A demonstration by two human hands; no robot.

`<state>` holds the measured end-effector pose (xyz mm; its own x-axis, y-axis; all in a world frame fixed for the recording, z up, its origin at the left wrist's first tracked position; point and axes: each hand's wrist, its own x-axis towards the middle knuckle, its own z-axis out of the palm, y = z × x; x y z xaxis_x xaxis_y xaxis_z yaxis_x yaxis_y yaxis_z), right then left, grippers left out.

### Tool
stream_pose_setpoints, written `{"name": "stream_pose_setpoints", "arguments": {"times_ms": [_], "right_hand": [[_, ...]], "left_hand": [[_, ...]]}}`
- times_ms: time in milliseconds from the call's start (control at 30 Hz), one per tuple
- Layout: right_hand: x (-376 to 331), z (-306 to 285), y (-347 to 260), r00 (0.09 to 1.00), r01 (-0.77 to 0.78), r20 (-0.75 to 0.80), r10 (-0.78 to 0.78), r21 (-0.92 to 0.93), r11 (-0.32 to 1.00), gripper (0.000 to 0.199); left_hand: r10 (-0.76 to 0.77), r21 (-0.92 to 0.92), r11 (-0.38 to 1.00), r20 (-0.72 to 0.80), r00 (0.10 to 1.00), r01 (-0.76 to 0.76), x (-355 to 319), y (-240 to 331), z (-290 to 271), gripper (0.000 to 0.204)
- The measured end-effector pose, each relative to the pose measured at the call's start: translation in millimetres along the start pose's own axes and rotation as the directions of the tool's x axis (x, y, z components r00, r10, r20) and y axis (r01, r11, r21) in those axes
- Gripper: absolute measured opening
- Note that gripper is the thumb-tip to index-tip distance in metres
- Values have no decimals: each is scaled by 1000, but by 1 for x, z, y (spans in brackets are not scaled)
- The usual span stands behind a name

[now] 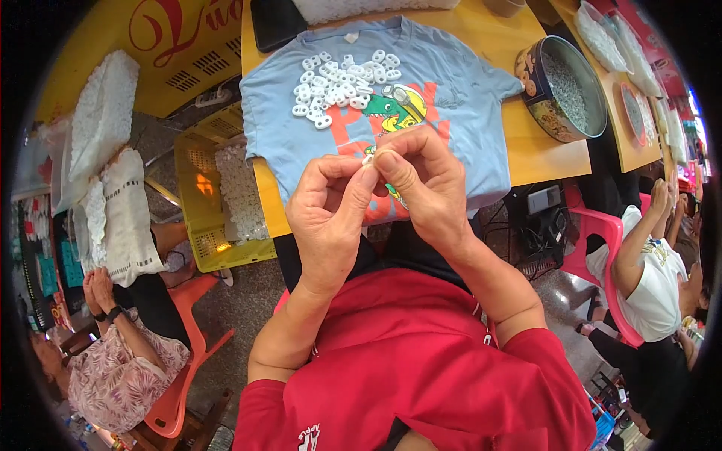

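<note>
My left hand (335,203) and my right hand (421,177) meet above the near part of a light blue T-shirt (282,98) spread on the table. Between the thumbs and forefingers of both is a small white plastic piece (368,159), mostly hidden by the fingertips. Farther off on the shirt lies a loose pile of white plastic pieces (331,89), each with holes in it. A printed cartoon crocodile (395,109) shows on the cloth beside the pile.
A round tin (541,94) of small metal parts stands on the yellow table (526,154) at right. Left of the table is a yellow crate (199,188) with a bag of white pieces (242,192). People sit on a red chair (177,391) at left and a pink chair (617,233) at right.
</note>
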<state>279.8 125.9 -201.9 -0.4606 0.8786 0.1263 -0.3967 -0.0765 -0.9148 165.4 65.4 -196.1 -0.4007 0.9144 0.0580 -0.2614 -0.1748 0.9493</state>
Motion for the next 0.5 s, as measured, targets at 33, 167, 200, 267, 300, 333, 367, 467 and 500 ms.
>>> {"name": "stream_pose_setpoints", "arguments": {"times_ms": [33,167,200,267,300,333,367,467,500], "right_hand": [[-1,1,3,998,57,-15,-56,41,998,7],[-2,1,12,992,126,-29,-125,68,990,5],[-3,0,12,992,121,-34,-119,62,991,4],[-3,-2,10,993,117,-41,-115,54,992,4],[-2,-3,8,992,128,-15,-129,-32,991,5],[-1,-4,6,990,141,11,-141,-117,983,6],[-1,-6,6,990,141,11,-141,-117,983,6],[-1,-10,6,968,252,79,-240,-317,914,8],[-1,-10,5,972,233,77,-220,-331,914,8]], "left_hand": [[0,0,1000,0,1000,0,0,-1,1,7],[-30,-62,998,-26,999,29,1,0,3,7],[-75,-93,993,-29,997,72,1,1,4,7],[-88,-95,992,-35,995,84,3,-4,1,8],[-101,-94,991,-43,994,97,3,-5,-1,9],[-101,-94,991,-43,994,97,4,-6,-1,9],[-85,-124,989,-29,996,81,4,-7,-1,9],[-73,-144,987,-21,997,70,4,-6,-1,11],[-78,-136,988,-25,997,74,4,-6,-1,11]]}}
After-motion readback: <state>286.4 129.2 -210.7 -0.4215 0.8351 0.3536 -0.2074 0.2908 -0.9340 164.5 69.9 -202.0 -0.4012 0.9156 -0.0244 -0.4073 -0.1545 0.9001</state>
